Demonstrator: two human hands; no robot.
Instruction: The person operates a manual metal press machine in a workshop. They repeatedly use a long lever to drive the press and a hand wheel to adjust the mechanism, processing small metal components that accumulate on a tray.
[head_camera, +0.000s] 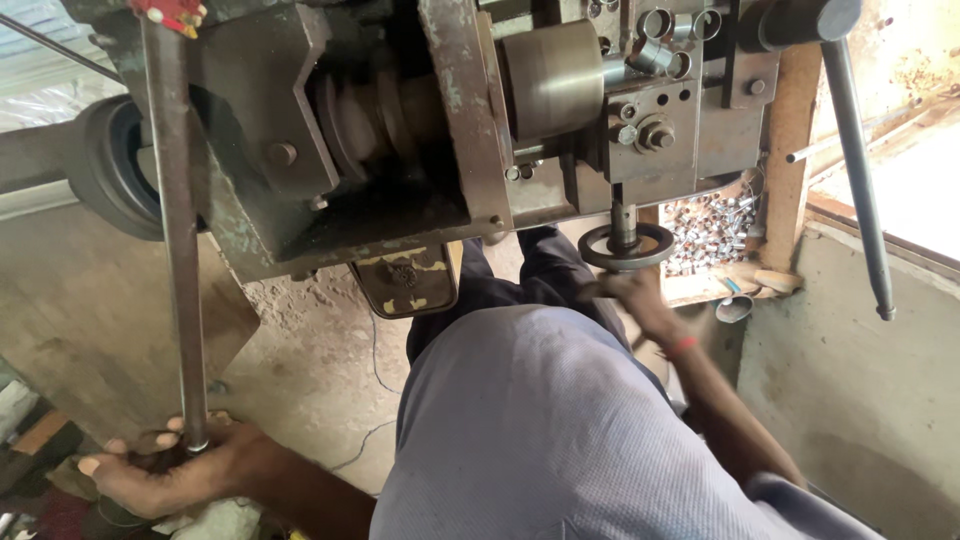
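Down low, the left hand (165, 470) wraps its fingers around the bottom end of a long steel lever (178, 230), which rises from the fist to the grey lathe body (400, 130). Across the lap, the right hand (630, 295) blurs just beneath the round handwheel (627, 246); whether its fingers touch or grip the rim cannot be told. Beyond its fingertips lies a tray of small metal rings (705, 230).

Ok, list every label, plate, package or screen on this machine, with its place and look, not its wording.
Nameplate: hangs under the machine body, above the knees; rounded rectangle, dark with worn yellow edges and a round emblem.
Red tag: at the top of the long rod, top left; small, red with pale marks.
Wooden tray: right of the handwheel; open box of small metal sleeves, no label visible.
No screens or signs.
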